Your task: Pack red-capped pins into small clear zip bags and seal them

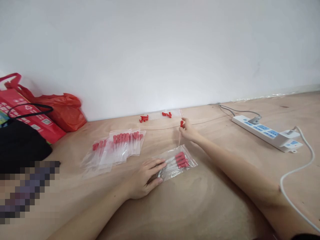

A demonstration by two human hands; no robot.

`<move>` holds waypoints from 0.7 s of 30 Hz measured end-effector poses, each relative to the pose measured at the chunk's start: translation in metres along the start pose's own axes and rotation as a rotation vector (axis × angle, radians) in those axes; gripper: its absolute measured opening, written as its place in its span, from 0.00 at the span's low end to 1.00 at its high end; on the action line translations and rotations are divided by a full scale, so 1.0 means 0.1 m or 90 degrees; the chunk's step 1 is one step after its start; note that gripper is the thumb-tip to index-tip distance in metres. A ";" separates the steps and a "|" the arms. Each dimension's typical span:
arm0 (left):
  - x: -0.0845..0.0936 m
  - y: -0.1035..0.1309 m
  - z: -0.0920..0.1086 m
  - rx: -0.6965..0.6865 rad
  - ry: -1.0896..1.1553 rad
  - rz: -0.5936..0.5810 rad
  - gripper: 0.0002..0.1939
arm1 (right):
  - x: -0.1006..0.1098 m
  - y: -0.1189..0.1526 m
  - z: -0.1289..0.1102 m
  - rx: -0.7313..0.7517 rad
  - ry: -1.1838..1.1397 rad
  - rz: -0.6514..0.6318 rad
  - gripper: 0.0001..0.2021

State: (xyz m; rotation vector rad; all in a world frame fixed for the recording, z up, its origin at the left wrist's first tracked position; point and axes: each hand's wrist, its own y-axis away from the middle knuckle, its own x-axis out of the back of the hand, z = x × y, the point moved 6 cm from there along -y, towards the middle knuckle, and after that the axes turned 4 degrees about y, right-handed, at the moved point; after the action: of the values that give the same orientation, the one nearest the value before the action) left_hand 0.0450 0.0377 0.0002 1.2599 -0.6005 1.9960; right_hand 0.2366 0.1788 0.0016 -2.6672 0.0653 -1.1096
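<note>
In my right hand is a dropper with a red bulb, pinched at the bulb with its thin clear tube pointing down. Below that tube lies a clear zip bag holding several red-bulbed droppers side by side. My left hand rests with fingers stretched out over the bag's left end. To the left, several filled zip bags overlap in a fanned row, red bulbs at their upper ends. Near the wall are loose red bulbs and a second small group of red bulbs, with clear tubes beside them.
A white power strip with plugs lies at the right, its white cable curving toward me. Red bags and a black bag stand at the left. The wooden table meets a white wall.
</note>
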 end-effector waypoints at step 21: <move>0.00 0.00 0.02 -0.007 -0.016 -0.007 0.21 | 0.28 0.97 0.33 -0.146 -0.511 0.153 0.27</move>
State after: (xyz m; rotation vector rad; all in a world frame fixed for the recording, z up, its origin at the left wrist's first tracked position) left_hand 0.0467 0.0362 0.0012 1.2803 -0.6141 1.9685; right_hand 0.2848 0.0879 -0.0252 -2.9874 0.3622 0.0835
